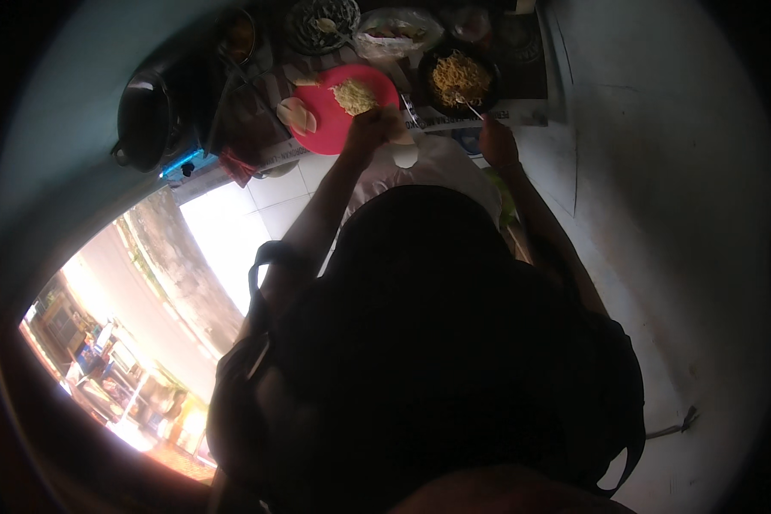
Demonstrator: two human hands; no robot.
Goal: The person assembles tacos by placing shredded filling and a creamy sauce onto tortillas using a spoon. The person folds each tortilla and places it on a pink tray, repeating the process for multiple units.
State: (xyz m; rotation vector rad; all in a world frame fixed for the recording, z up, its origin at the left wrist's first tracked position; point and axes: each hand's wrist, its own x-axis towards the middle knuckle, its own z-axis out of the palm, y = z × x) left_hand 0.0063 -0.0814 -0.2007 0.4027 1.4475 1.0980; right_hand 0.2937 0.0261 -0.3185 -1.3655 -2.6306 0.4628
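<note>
My right hand (497,144) is closed round the handle of a metal spoon (474,108). Its far end dips into noodles (458,75) in a dark round bowl (426,87). Over the near right edge of a pink round board (321,128), my left hand (368,130) has its fingers closed on a thin beige wrapper sheet (396,128), partly covered by the hand. A pile of pale shredded food (353,96) lies on the board just beyond that hand. Several pale round wrappers (296,116) overlap at the board's left side.
Behind the board stand a patterned dish (304,34) and a clear plastic bag (398,32) with food inside. A large dark pot (144,120) is at far left, near a red cloth (238,165). Printed sheeting (522,110) covers the work surface; a pale wall rises at right.
</note>
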